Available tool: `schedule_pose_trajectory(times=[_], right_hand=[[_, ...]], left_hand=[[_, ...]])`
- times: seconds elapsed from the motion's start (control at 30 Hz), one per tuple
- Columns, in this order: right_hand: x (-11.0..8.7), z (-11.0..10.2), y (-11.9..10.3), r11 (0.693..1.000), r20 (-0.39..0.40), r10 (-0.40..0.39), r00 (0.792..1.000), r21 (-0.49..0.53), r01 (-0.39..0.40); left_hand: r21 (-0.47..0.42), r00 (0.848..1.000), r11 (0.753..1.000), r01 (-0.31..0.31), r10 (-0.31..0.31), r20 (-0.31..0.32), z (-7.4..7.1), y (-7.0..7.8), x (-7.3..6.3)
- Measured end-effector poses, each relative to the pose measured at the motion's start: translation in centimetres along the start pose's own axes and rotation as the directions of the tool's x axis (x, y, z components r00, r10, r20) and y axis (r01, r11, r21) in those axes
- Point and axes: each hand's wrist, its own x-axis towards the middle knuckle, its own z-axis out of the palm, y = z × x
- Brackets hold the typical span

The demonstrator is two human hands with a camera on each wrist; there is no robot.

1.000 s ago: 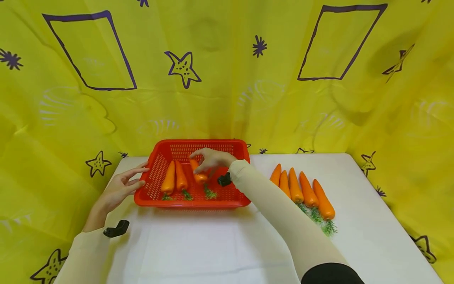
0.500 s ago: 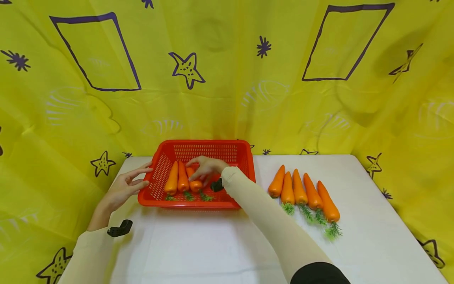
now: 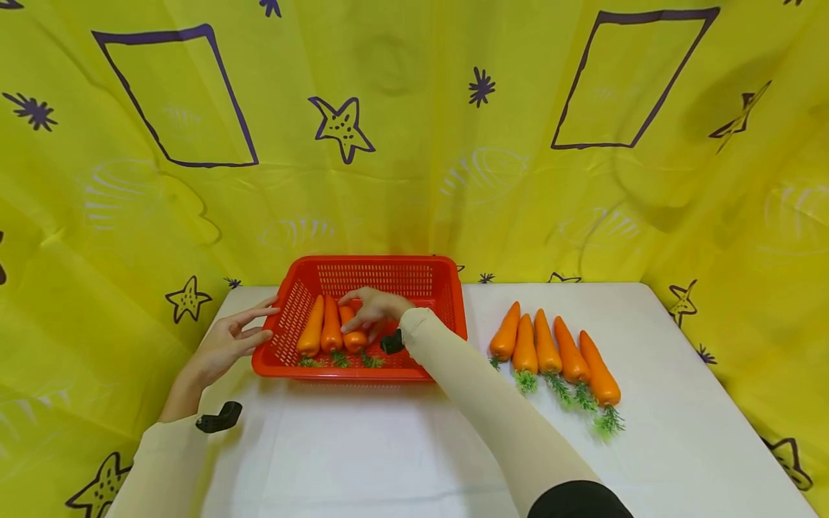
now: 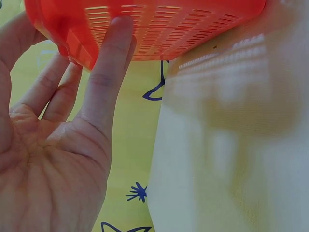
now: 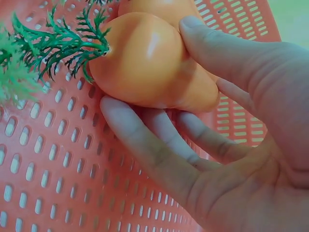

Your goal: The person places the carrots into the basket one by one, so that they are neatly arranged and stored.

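A red plastic basket (image 3: 363, 373) with slotted walls holds several orange carrots with green feathery tops. My right hand (image 3: 376, 309) reaches inside it and holds the rightmost carrot (image 3: 354, 340) there. In the right wrist view, the thumb lies on one side of that carrot (image 5: 140, 63) and the fingers curl along the other. Two more carrots, a left one (image 3: 311, 329) and a middle one (image 3: 332, 327), lie side by side to its left. My left hand (image 3: 223, 349) touches the basket's left end from outside, its fingers spread and fairly straight; the thumb rests on the wall (image 4: 159, 29).
Several more carrots (image 3: 546, 345) lie in a slanting row on the white table (image 3: 363, 446), right of the basket. A yellow curtain (image 3: 414, 180) with purple drawings hangs behind and along both sides.
The right hand has brought its carrot leftward, up against the other two in the basket. In the last half second the carrots shift slightly left. The left hand stays at the basket.
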Motion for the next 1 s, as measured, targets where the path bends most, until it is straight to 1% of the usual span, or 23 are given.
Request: schedule_pose_trajectory(times=[0.1, 0.3, 0.37, 0.47, 0.53, 0.57, 0.6, 0.73, 0.8, 0.87, 0.93, 1.0], right_hand=[[-0.1, 0.1, -0.1, 1.0, -0.008, -0.006, 1.0, -0.015, 0.006], [-0.2, 0.2, -0.3, 1.0, -0.009, 0.011, 1.0, -0.001, -0.011], [-0.2, 0.2, -0.3, 1.0, -0.009, 0.008, 1.0, -0.015, -0.008], [-0.4, 0.2, -0.5, 0.989, -0.022, -0.024, 0.999, -0.149, 0.02], [-0.6, 0.2, -0.6, 0.962, -0.026, -0.045, 0.999, -0.271, 0.036], [-0.7, 0.1, -0.7, 0.942, -0.026, -0.054, 0.998, -0.334, 0.042], [-0.9, -0.1, -0.8, 0.914, -0.026, -0.059, 0.998, -0.403, 0.043], [-2.2, -0.9, -1.6, 0.829, -0.004, -0.055, 0.998, -0.557, 0.044], [-3.2, -1.5, -2.1, 0.792, 0.01, -0.071, 0.997, -0.607, 0.063], [-4.3, -2.1, -2.6, 0.766, 0.032, -0.105, 0.994, -0.634, 0.102], [-5.5, -2.8, -3.0, 0.749, 0.053, -0.14, 0.989, -0.647, 0.14], [-6.6, -3.5, -3.2, 0.74, 0.069, -0.178, 0.982, -0.648, 0.18]], left_hand=[[0.004, 1.0, 1.0, 0.003, -0.003, -0.001, 0.0, 0.0, 0.0], [0.003, 1.0, 1.0, 0.001, -0.001, -0.001, 0.1, 0.2, -0.1], [0.003, 1.0, 1.0, 0.004, -0.004, -0.002, 0.1, 0.3, -0.1], [0.012, 1.0, 1.0, 0.008, -0.008, -0.007, 0.2, 0.3, -0.2], [0.019, 1.0, 1.0, 0.01, -0.01, -0.007, 0.2, 0.3, -0.2], [0.022, 1.0, 1.0, 0.009, -0.009, -0.007, 0.2, 0.3, -0.2], [0.025, 1.0, 1.0, 0.007, -0.007, -0.006, 0.2, 0.2, -0.2], [0.025, 1.0, 1.0, -0.002, 0.002, -0.006, 0.3, 0.1, -0.1], [0.021, 1.0, 1.0, -0.008, 0.008, -0.003, 0.3, 0.1, 0.0], [0.016, 1.0, 1.0, -0.013, 0.012, 0.002, 0.3, 0.0, 0.0], [0.011, 1.0, 1.0, -0.015, 0.015, 0.002, 0.3, 0.0, -0.1], [0.005, 1.0, 1.0, -0.018, 0.018, 0.0, 0.3, 0.0, -0.1]])
